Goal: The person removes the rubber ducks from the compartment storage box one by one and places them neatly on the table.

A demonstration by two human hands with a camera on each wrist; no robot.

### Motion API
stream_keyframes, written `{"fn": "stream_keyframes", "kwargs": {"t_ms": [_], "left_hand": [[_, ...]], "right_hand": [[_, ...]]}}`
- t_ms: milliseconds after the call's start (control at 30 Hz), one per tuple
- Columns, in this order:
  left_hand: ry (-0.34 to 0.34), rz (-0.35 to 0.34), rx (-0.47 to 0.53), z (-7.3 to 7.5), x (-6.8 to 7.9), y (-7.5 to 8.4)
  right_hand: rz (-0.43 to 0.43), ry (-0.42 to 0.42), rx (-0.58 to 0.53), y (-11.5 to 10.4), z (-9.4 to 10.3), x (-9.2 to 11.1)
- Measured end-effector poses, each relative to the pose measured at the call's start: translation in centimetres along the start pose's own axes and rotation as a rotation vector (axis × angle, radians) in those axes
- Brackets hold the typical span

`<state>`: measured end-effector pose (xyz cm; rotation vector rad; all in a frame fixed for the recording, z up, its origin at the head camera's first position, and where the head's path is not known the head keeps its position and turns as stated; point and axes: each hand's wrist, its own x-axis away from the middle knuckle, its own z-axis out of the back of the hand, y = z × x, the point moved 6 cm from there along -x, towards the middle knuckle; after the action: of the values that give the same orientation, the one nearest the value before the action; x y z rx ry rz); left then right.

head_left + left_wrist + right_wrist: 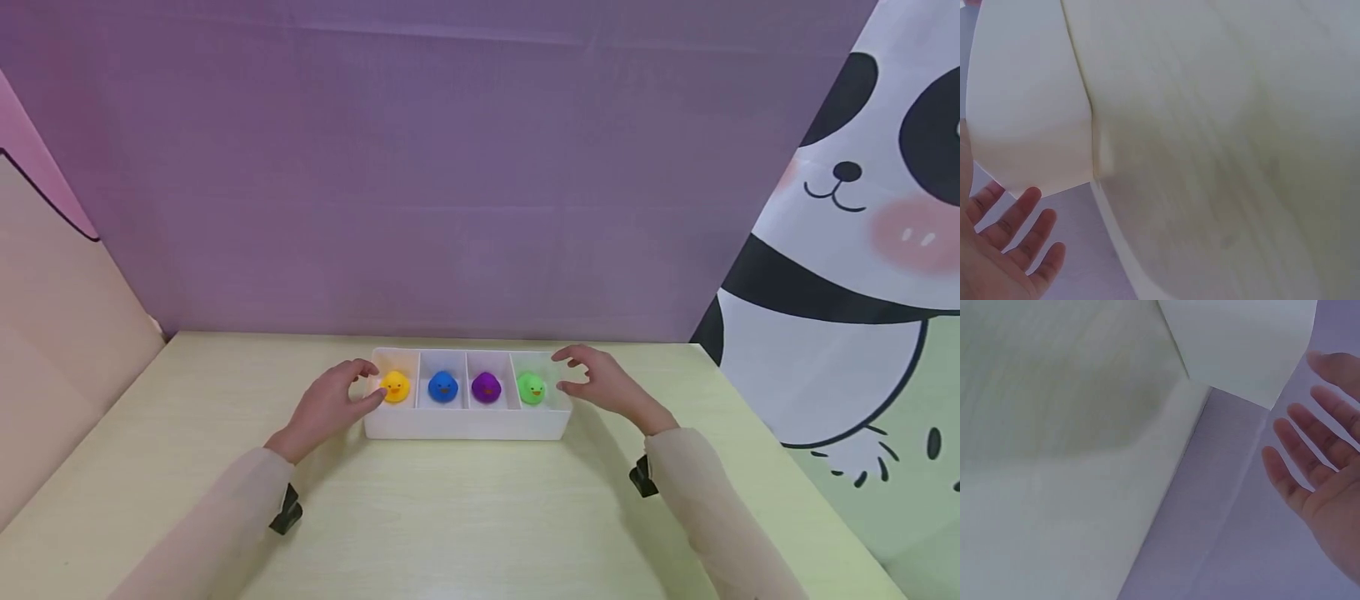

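The left hand (328,403) and right hand (609,384), fingers spread, flank the ends of the white tray (463,427); contact is unclear. Support both ends evenly so the four ducks (443,388) sit level. The tray stands near the far edge of the desk (465,517).

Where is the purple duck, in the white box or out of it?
In: the purple duck sits in its own compartment of the white box, with the blue duck and green duck on either side.
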<state>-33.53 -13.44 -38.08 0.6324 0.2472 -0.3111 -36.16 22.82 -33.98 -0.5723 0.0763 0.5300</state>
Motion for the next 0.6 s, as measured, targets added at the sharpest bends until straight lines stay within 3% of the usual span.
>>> {"fn": "stream_keyframes", "kwargs": {"t_ms": [233, 600], "left_hand": [[-0.006, 0.025, 0.029, -0.4, 0.0, -0.3], [-0.009, 0.027, 0.042, -0.7, -0.1, -0.3]], "right_hand": [[0.082, 0.001, 0.163, -1.0, -0.2, -1.0], [0.175, -0.004, 0.307, -1.3, -1.4, -1.8]]}}
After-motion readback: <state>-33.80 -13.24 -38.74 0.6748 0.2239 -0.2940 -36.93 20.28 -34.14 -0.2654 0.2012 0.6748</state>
